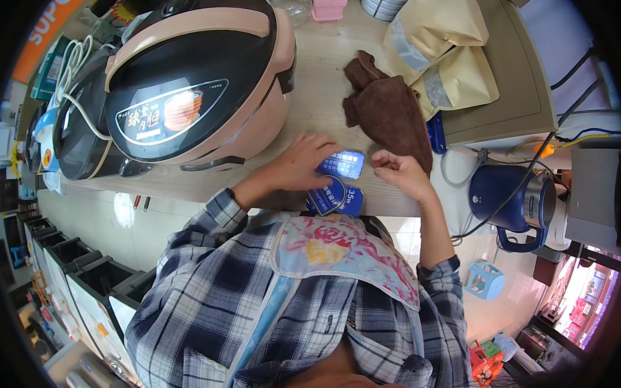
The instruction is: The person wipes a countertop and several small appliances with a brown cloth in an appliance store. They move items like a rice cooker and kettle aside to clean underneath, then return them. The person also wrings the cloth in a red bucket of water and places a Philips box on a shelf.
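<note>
Over the front edge of the table, my left hand [303,159] has its fingers closed on the left edge of a small blue printed label [351,167], covering part of it. Just nearer to me lies a second blue label [351,201] with a round-edged shape, partly overhanging by the table edge. To the right of the labels, my right hand [403,175] is curled with thumb and fingertips pinched together. Whatever it may hold is too small to make out. Behind the right hand lies a crumpled brown cloth [392,115].
A large pink and black rice cooker [212,74] fills the table's left. Kraft paper pouches [442,34] lean by a cardboard box [512,98] at the back right. A blue kettle [505,201] and cables stand at the right. A pink container [329,4] sits at the back.
</note>
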